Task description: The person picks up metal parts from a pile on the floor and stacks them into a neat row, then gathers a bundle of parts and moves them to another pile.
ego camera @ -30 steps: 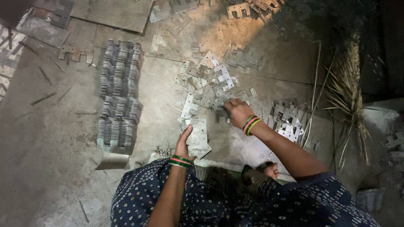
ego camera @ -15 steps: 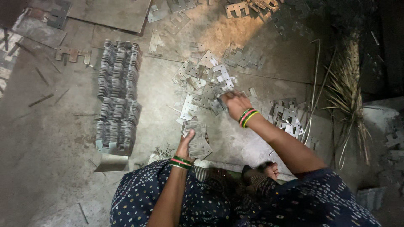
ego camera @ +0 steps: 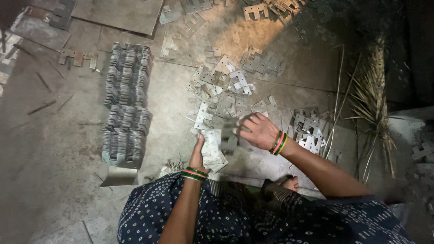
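My left hand [ego camera: 197,155] holds a small stack of flat metal plates [ego camera: 212,151] upright against the floor in front of my knees. My right hand [ego camera: 258,131] is closed on one grey metal plate [ego camera: 229,135], which is blurred, just to the right of that stack. Beyond both hands lies a loose pile of similar notched metal plates [ego camera: 221,90]. Both wrists carry green and red bangles.
A long neat row of stacked plates [ego camera: 126,104] runs along the floor at the left. More loose plates [ego camera: 307,131] lie to the right, beside a dry straw broom [ego camera: 375,99]. A large flat sheet [ego camera: 122,13] lies at the top left. My bare foot [ego camera: 289,183] rests near the stack.
My right hand has drawn back from the loose pile toward the stack, carrying a plate. My left hand stays on the stack.
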